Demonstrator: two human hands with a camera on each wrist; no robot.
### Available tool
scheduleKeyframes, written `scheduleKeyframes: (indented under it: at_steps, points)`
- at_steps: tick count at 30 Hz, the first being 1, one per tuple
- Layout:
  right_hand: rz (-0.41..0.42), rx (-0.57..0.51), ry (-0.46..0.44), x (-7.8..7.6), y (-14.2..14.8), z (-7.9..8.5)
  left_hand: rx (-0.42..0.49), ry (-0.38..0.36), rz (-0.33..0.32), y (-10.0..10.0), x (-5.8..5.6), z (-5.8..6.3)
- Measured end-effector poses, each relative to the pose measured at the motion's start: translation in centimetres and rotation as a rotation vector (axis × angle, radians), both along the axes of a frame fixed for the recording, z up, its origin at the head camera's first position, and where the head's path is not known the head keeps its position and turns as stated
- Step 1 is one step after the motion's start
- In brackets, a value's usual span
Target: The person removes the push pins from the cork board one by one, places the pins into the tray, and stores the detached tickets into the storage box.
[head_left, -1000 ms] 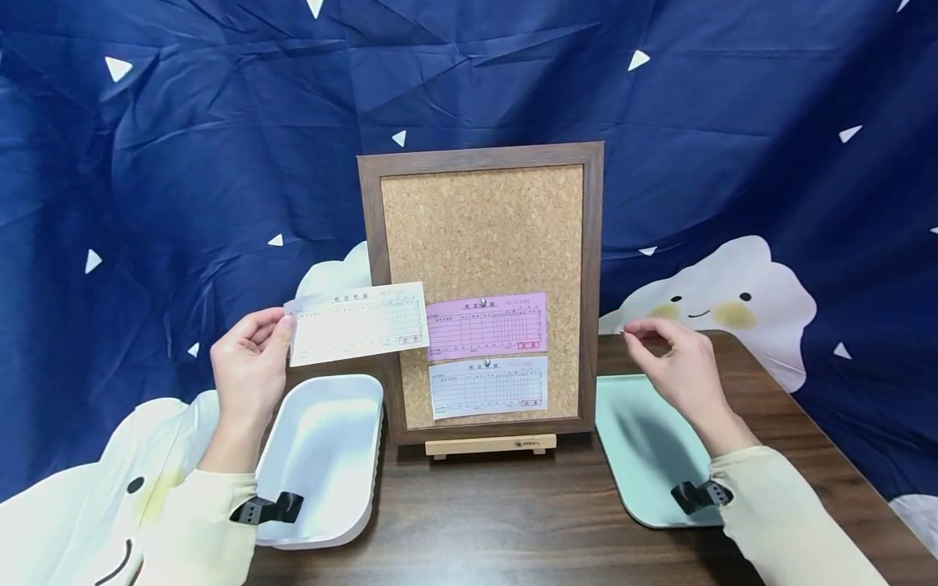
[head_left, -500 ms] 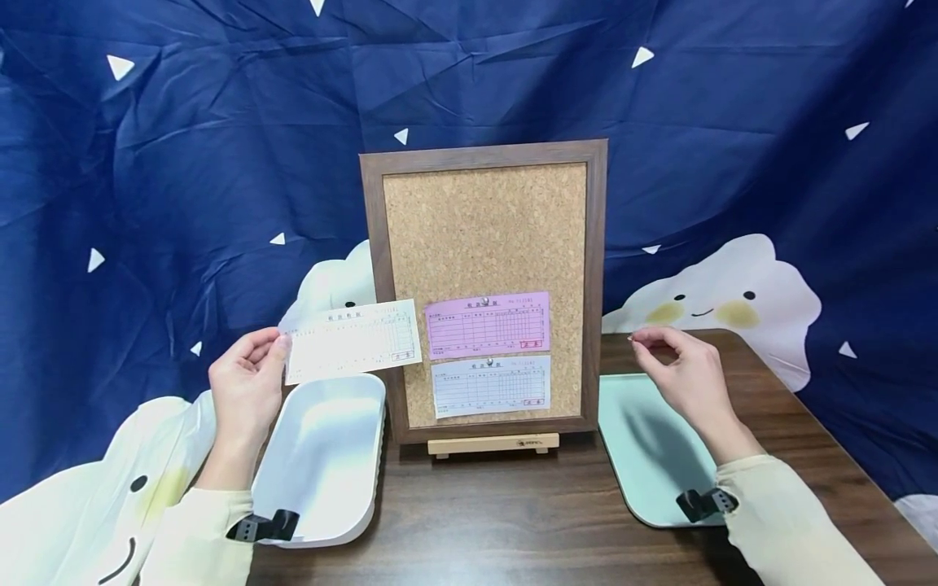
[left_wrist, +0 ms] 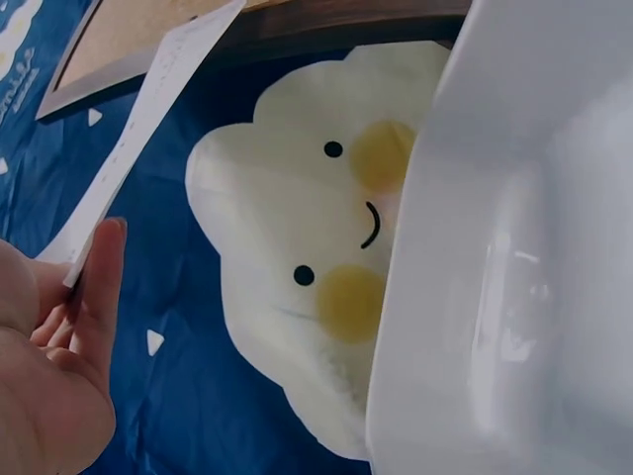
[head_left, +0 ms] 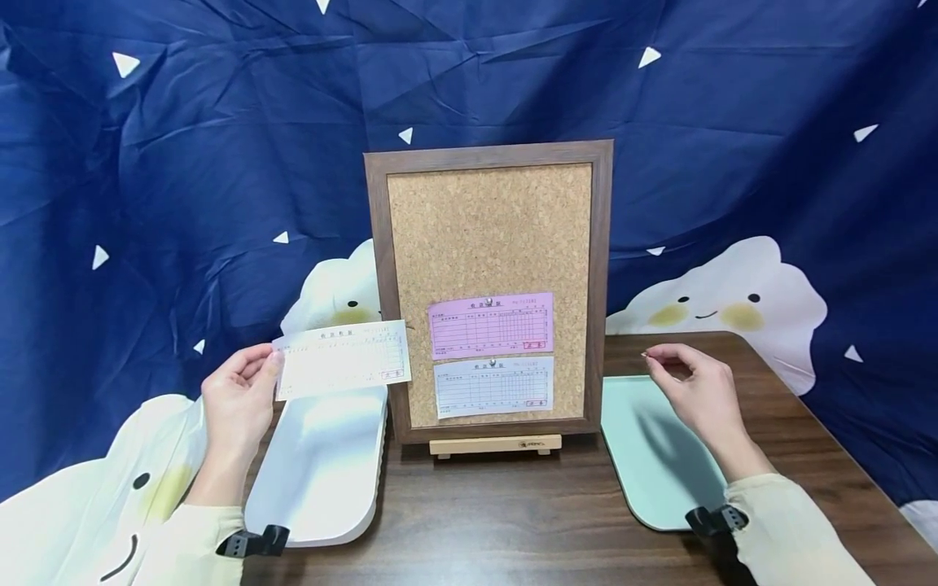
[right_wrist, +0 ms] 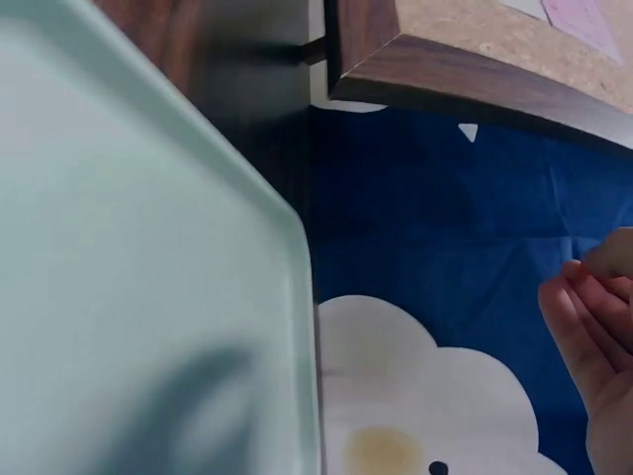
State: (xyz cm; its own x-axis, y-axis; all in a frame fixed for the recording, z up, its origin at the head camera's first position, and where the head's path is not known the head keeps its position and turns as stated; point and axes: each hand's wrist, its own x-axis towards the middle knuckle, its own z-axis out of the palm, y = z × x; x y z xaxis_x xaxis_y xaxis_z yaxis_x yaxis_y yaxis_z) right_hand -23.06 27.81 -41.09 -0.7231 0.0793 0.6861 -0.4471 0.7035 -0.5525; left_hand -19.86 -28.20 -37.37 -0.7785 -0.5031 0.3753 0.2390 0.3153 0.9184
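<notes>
My left hand pinches the left end of a white receipt slip between thumb and fingers. The slip hangs above the white tray, its right end in front of the corkboard's left frame. In the left wrist view the slip appears nearly edge-on. Over the mint tray, my right hand pinches what looks like a push pin, mostly hidden by the fingertips. On the corkboard, a purple receipt is pinned above a pale blue receipt, each with a push pin at its top.
A deep white tray stands left of the board, and a mint tray lies to its right. The corkboard leans on a small wooden easel on a dark wooden table. Behind hangs a blue cloth with clouds.
My left hand has lowered the white slip and drawn it left, off the purple receipt. The right hand has shifted slightly right and down, still pinching. The camera view has drifted slightly.
</notes>
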Motion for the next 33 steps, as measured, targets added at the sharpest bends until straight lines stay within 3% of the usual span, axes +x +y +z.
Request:
scheduleKeyframes:
  at_steps: [12,22,33]
  points:
    - [-0.036,0.023,-0.041,0.3,1.2,-1.6,-0.046,-0.079,0.010,-1.4,0.5,-0.8]
    - [-0.052,0.058,-0.137,0.5,2.1,-3.0,-0.103,-0.169,0.048,-2.9,1.0,-2.0]
    - [-0.048,0.098,-0.177,0.3,2.9,-3.8,-0.153,-0.264,0.064,-3.3,1.6,-2.2]
